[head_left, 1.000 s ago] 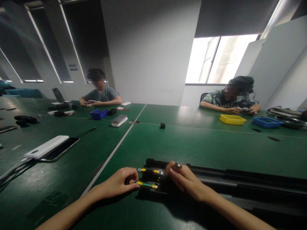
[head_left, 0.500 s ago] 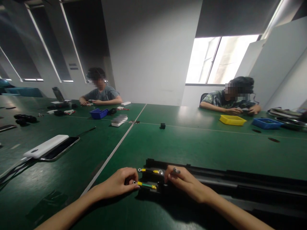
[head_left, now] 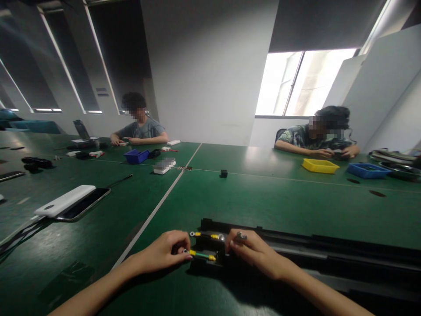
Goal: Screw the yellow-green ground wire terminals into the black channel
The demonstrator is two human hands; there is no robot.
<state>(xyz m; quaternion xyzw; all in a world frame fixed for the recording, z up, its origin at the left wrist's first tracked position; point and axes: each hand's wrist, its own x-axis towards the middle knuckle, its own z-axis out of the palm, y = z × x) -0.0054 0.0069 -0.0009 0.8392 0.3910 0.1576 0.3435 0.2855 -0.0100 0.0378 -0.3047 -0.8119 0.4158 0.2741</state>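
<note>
The long black plastic housing (head_left: pixel 296 250) lies flat on the green table mat (head_left: pixel 256 197), at its near edge, and serves as the landmark here. Across the housing's left end run 2 short green-and-yellow wires with metal ring terminals: the nearer wire (head_left: pixel 202 255) and the farther wire (head_left: pixel 205 235). They look light, thin and bendy, likely best gripped by the stiffer crimped ends; the housing looks rigid. The left hand (head_left: pixel 164 252) rests at the housing's left end, its fingertips (head_left: pixel 187 256) pinched shut on the nearer wire's ring end. The right hand (head_left: pixel 253 252), over the housing just right of the wires, has curled fingers closed around a small silvery metal bolt (head_left: pixel 241 237), smooth and probably slippery. A white power bank (head_left: pixel 64 201) lies well left of the housing
</note>
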